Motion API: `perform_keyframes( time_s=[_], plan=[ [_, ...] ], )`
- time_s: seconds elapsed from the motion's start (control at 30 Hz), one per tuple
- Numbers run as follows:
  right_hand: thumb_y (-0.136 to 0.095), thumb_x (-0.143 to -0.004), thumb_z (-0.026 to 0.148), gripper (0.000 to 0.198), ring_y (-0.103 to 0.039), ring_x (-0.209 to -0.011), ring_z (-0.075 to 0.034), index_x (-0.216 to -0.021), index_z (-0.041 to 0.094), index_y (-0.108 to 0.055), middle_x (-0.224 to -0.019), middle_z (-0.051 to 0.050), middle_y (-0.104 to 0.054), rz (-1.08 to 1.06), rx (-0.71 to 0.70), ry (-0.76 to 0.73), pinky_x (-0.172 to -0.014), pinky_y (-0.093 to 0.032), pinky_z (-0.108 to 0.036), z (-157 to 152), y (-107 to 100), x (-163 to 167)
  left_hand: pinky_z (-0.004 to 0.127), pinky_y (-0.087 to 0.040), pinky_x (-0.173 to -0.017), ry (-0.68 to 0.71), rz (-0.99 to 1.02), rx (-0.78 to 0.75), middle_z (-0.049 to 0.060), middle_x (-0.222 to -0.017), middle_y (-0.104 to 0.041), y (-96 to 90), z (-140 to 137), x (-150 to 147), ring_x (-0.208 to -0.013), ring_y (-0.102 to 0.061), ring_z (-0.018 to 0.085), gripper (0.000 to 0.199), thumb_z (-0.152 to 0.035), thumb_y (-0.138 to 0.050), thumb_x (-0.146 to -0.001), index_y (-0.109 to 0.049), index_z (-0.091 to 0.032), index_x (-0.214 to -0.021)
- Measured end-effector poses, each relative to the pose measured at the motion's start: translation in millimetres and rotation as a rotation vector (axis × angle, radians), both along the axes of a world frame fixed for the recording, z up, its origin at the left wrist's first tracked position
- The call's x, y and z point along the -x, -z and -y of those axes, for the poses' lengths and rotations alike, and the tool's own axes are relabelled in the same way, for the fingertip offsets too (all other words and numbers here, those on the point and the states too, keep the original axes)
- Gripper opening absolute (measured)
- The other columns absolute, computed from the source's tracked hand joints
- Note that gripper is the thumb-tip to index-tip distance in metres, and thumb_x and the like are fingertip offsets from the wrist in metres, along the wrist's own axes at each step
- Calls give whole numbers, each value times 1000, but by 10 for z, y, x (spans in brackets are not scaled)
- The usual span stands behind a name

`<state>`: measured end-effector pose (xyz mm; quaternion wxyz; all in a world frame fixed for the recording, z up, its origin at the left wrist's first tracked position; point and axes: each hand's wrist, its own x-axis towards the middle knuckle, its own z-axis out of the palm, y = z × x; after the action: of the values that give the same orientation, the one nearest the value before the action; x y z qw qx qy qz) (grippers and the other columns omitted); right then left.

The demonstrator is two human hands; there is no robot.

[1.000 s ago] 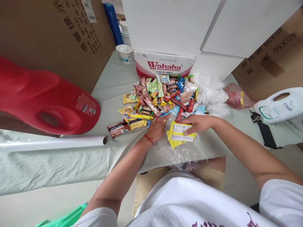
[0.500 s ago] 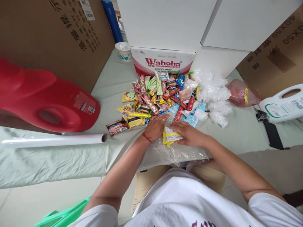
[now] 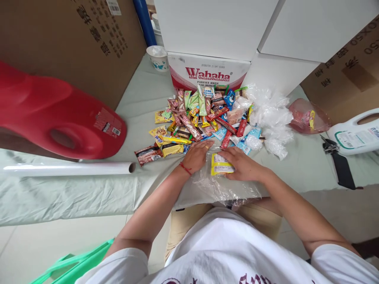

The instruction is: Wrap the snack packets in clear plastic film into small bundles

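Observation:
My left hand [image 3: 196, 157] lies with its fingers stretched out on a sheet of clear plastic film [image 3: 227, 191], a red string around its wrist. Just to its right, my right hand [image 3: 247, 165] grips a yellow-and-white snack packet [image 3: 219, 167] from its right side, fingers over the top and thumb at the near edge. The packet rests on the film near the table's front edge. Beyond both hands spreads a pile of wrapped snack bars and biscuits [image 3: 189, 124]. Crumpled clear plastic bags [image 3: 271, 122] are heaped to the pile's right.
A white Wahaha carton [image 3: 209, 73] stands behind the pile. To the left are a big red jug [image 3: 74, 122], a white film roll [image 3: 71, 169] and a paper cup [image 3: 158, 59]. On the right sit a pink bag [image 3: 308, 116], a white bottle [image 3: 355, 136] and keys with a black case [image 3: 342, 167].
The yellow packet has shifted slightly right, away from my left hand, and its edges look more squared up. My left hand has stayed nearly in place. The whole view has tilted slightly.

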<state>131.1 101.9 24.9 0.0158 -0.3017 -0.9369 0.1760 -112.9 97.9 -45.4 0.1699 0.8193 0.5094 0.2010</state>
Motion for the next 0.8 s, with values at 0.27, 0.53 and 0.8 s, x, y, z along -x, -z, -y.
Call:
perform_keyframes(
  time_s=[0.27, 0.53, 0.8],
  plan=[
    [-74, -83, 36, 77, -41, -140, -39, -154, 20, -47, -137, -20, -56, -25, -119, -97, -124, -15, -68, 224, 128, 156, 44, -42, -120, 4, 62, 13, 10, -154, -59, 22, -28, 25, -142, -55, 23, 59, -13, -43, -95, -51, -17, -153],
    [-77, -81, 37, 79, -52, -129, -34, -152, 19, -49, -132, -18, -61, -82, 213, -322, -116, -40, -54, 626, -142, 1, 45, -42, -120, 0, 25, 2, 10, -154, -59, 60, -32, 8, -143, -55, 23, 68, -3, -39, -87, -52, -18, -152],
    [-73, -87, 45, 89, -41, -141, -39, -163, 23, -34, -150, -21, -47, -174, 41, 3, -117, -37, -59, 229, -100, 21, 45, -43, -122, -2, 121, -22, 9, -152, -61, 102, -51, 39, -141, -57, 23, 57, -12, -44, -95, -53, -18, -152]
  ],
)
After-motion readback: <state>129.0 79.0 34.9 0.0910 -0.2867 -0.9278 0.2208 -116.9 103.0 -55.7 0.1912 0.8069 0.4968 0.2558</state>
